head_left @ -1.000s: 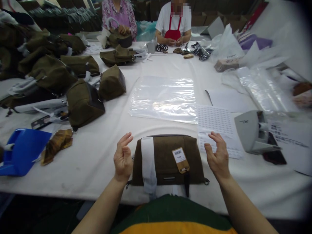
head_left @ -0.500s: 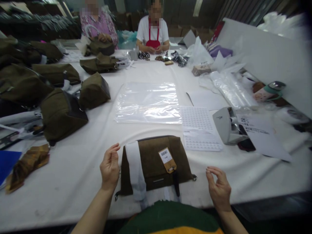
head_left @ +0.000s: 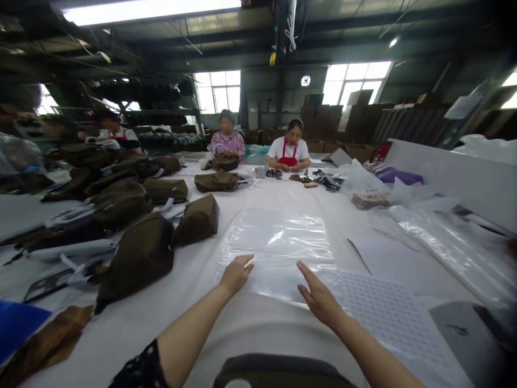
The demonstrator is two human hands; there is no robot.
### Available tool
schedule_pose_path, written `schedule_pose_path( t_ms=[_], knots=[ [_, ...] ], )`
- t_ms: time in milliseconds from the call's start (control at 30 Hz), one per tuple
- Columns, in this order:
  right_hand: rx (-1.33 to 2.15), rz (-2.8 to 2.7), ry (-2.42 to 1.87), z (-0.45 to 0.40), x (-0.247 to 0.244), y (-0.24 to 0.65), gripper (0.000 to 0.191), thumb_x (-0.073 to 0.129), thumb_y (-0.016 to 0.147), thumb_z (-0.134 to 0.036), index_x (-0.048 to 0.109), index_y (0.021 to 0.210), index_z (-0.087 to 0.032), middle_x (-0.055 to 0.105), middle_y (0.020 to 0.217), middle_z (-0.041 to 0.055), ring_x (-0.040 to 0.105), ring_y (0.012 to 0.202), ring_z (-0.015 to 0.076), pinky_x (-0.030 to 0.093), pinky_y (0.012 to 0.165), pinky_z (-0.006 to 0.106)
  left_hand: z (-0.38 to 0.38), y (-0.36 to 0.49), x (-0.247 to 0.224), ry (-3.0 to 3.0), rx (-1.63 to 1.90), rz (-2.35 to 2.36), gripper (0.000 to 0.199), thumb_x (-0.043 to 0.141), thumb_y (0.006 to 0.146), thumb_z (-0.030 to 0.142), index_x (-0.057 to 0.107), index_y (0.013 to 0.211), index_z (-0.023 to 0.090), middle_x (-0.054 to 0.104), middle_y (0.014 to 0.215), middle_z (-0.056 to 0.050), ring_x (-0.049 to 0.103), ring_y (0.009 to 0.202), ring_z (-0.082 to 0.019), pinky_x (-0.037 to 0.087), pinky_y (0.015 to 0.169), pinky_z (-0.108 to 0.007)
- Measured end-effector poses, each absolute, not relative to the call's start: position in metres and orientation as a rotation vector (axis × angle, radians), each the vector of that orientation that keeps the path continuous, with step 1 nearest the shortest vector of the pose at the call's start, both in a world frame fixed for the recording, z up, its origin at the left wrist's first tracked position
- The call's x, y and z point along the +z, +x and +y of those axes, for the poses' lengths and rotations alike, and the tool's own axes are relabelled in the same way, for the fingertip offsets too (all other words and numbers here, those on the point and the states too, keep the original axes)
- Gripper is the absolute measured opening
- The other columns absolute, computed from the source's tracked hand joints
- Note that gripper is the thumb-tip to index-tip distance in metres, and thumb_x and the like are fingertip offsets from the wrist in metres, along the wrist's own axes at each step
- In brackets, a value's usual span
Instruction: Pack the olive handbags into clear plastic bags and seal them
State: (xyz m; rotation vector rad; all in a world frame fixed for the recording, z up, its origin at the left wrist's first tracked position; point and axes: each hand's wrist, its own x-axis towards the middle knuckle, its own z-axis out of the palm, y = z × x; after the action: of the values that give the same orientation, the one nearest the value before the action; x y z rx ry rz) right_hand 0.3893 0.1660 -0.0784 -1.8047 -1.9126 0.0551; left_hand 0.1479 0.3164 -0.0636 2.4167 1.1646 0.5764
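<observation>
Clear plastic bags (head_left: 283, 229) lie flat in a stack on the white-covered table in front of me. Over the stack's near left part is my left hand (head_left: 237, 275), its index finger and thumb a little apart, holding nothing. My right hand (head_left: 321, 296) hovers by the near right part, index finger stretched forward and thumb apart. I cannot tell whether either hand touches the plastic. At the bottom edge, between my forearms, the top of an olive-brown fabric bag (head_left: 283, 369) shows; the rest is cut off.
Several olive bags (head_left: 137, 258) crowd the left side. To the right lie a printed label sheet (head_left: 388, 312), a grey device (head_left: 464, 334) and a plastic roll (head_left: 448, 258). Two co-workers sit across the table, one in a red apron (head_left: 288, 159); others are far left.
Both hands have moved forward from beside the olive bag to the plastic bags, and their fingers have opened. My view has tilted up, bringing in the windows and ceiling.
</observation>
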Motion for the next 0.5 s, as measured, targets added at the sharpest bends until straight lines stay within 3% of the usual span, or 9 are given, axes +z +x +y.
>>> schedule_pose_path(
  t_ms=[67, 133, 233, 333, 433, 500],
  knots=[
    [0.01, -1.977, -1.893, 0.209, -0.099, 0.397, 0.058, 0.032, 0.088, -0.015, 0.016, 0.144, -0.016, 0.038, 0.141, 0.0084, 0.036, 0.129, 0.0148, 0.039, 0.102, 0.033, 0.343, 0.166, -0.078, 2.457, 0.46, 1.21, 0.044, 0.043, 0.085, 0.023, 0.047, 0.127, 0.011, 0.049, 0.132, -0.016, 0.044, 0.123, -0.024, 0.037, 0.1, -0.045],
    [-0.005, -1.993, -1.956, 0.241, -0.116, 0.406, 0.064, 0.03, 0.083, -0.006, 0.014, 0.145, -0.016, 0.041, 0.139, 0.0083, 0.04, 0.126, 0.0142, 0.04, 0.1, 0.032, 0.359, 0.178, -0.089, 2.489, 0.34, 1.252, 0.044, 0.044, 0.083, 0.023, 0.048, 0.126, 0.011, 0.048, 0.132, -0.019, 0.044, 0.123, -0.029, 0.036, 0.097, -0.052],
    [-0.001, -2.028, -2.022, 0.273, -0.129, 0.412, 0.076, 0.03, 0.073, 0.003, 0.013, 0.145, -0.018, 0.043, 0.137, 0.0093, 0.046, 0.12, 0.0157, 0.042, 0.095, 0.032, 0.361, 0.181, -0.097, 2.559, 0.205, 1.175, 0.028, 0.054, 0.079, 0.024, 0.064, 0.106, 0.022, 0.062, 0.114, -0.01, 0.054, 0.11, -0.027, 0.034, 0.097, -0.054],
    [0.03, -2.133, -2.059, 0.29, -0.126, 0.405, 0.082, 0.033, 0.069, 0.005, 0.017, 0.144, -0.025, 0.055, 0.125, 0.0079, 0.059, 0.1, 0.0167, 0.045, 0.084, 0.03, 0.35, 0.174, -0.095, 2.631, 0.135, 0.975, 0.011, 0.061, 0.077, 0.027, 0.07, 0.084, 0.031, 0.066, 0.101, 0.0, 0.052, 0.111, -0.021, 0.024, 0.106, -0.047],
    [0.058, -2.298, -2.04, 0.297, -0.112, 0.391, 0.065, 0.038, 0.073, 0.001, 0.047, 0.129, -0.029, 0.067, 0.091, 0.0046, 0.063, 0.079, 0.0174, 0.045, 0.075, 0.03, 0.345, 0.166, -0.092, 2.631, 0.103, 0.928, 0.019, 0.062, 0.078, 0.036, 0.068, 0.095, 0.032, 0.06, 0.118, 0.001, 0.05, 0.114, -0.02, 0.033, 0.102, -0.037],
    [0.04, -2.408, -1.991, 0.297, -0.098, 0.383, 0.041, 0.044, 0.073, -0.002, 0.068, 0.099, -0.024, 0.066, 0.075, 0.0065, 0.062, 0.08, 0.0209, 0.045, 0.077, 0.033, 0.347, 0.163, -0.093, 2.602, 0.089, 1.036, 0.041, 0.063, 0.077, 0.036, 0.058, 0.117, 0.026, 0.056, 0.123, -0.007, 0.056, 0.105, -0.022, 0.044, 0.09, -0.035]
  ],
)
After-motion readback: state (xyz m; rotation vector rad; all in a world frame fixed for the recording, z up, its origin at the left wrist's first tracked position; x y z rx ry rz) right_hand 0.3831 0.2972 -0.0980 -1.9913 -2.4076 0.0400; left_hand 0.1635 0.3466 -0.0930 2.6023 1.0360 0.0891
